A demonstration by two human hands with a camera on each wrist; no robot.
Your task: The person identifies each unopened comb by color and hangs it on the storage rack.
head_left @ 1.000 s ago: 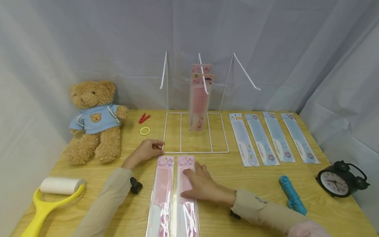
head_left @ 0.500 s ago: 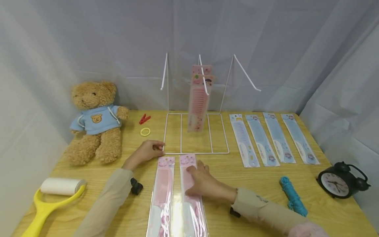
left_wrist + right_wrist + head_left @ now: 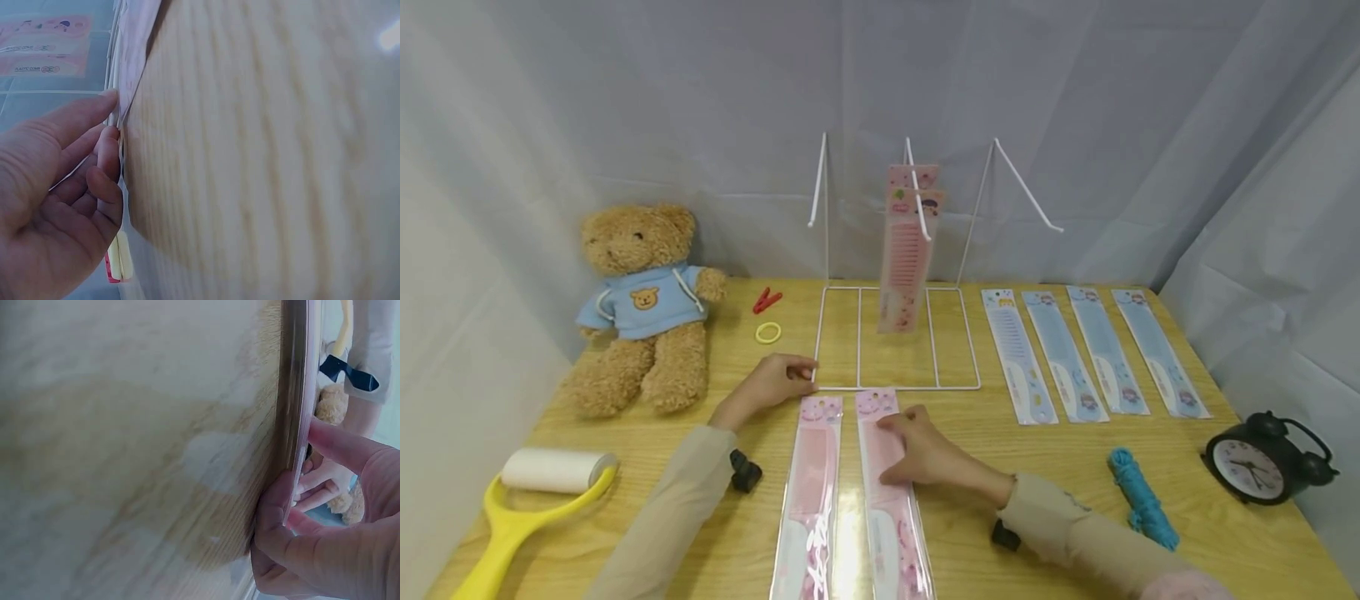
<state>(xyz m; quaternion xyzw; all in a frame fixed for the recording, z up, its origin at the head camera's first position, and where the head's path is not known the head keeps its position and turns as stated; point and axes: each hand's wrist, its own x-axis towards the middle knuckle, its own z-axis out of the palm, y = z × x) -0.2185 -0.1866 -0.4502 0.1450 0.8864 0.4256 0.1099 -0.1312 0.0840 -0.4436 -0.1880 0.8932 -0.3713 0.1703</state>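
Two pink comb packages lie side by side at the table's near middle. My right hand (image 3: 906, 433) rests on the right package (image 3: 891, 517); in the right wrist view my right hand (image 3: 294, 494) pinches the edge of that package (image 3: 300, 375), thumb under and fingers over. The left package (image 3: 812, 483) lies untouched. My left hand (image 3: 801, 371) pinches the front left corner of the white wire rack (image 3: 895, 387); the left wrist view shows my left hand (image 3: 107, 125) with thumb and forefinger at the wire (image 3: 115, 69). Pink comb packages (image 3: 906, 250) hang on the rack's middle hook.
Several blue comb packages (image 3: 1075, 354) lie in a row right of the rack. A teddy bear (image 3: 640, 308), red clip (image 3: 765, 300) and yellow hair tie (image 3: 767, 332) sit at the left. A lint roller (image 3: 527, 492) lies front left; blue rope (image 3: 1138, 492) and a black clock (image 3: 1262, 458) are front right.
My right hand slid up the right pink package and curled at its right edge; the package shifted slightly right. My left hand stayed at the rack corner.
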